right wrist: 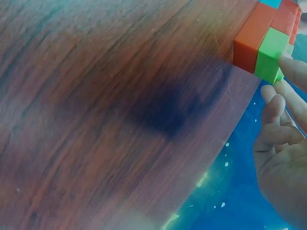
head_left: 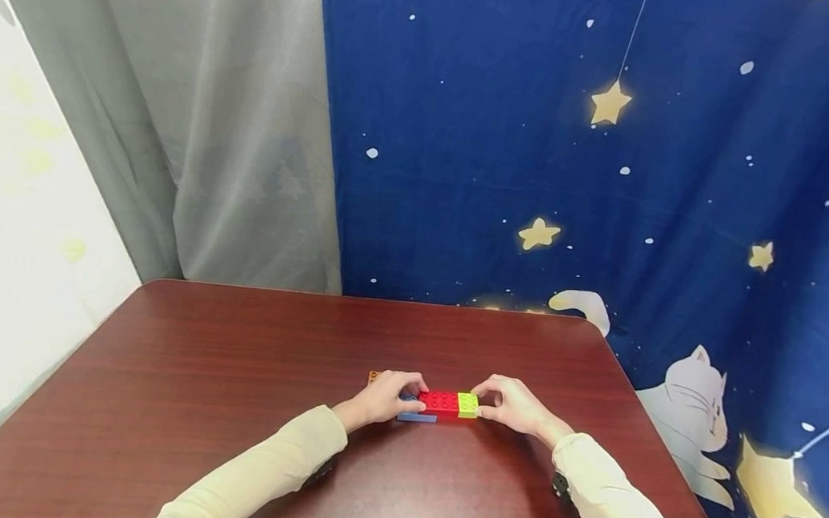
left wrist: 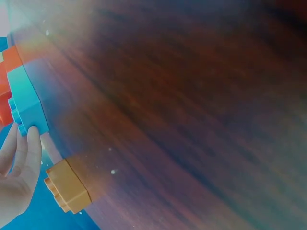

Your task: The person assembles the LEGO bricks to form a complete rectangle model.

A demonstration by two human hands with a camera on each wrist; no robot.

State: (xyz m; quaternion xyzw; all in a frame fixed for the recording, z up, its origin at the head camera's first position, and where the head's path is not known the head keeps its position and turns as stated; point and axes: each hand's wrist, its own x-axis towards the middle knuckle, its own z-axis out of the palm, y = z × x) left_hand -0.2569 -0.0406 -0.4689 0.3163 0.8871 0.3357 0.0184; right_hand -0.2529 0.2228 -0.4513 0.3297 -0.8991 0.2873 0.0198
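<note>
A long red brick (head_left: 438, 403) lies across a blue brick (head_left: 416, 417) and a second red brick (right wrist: 249, 40) in the lower layer. Beside it in the upper layer, at the right end, is a lime green brick (head_left: 468, 405). My left hand (head_left: 381, 397) pinches the left end of the long red brick with thumb and fingers, and in the left wrist view its fingertips touch the blue brick (left wrist: 28, 100). With thumb and index finger my right hand (head_left: 516, 406) pinches the lime green brick. In the right wrist view its other fingers are curled.
An orange brick (left wrist: 68, 187) stands by itself on the brown table (head_left: 235, 343), partly hidden behind my left hand in the head view. Past the table's far edge hang a grey curtain (head_left: 265, 120) and a blue curtain (head_left: 466, 134) with stars.
</note>
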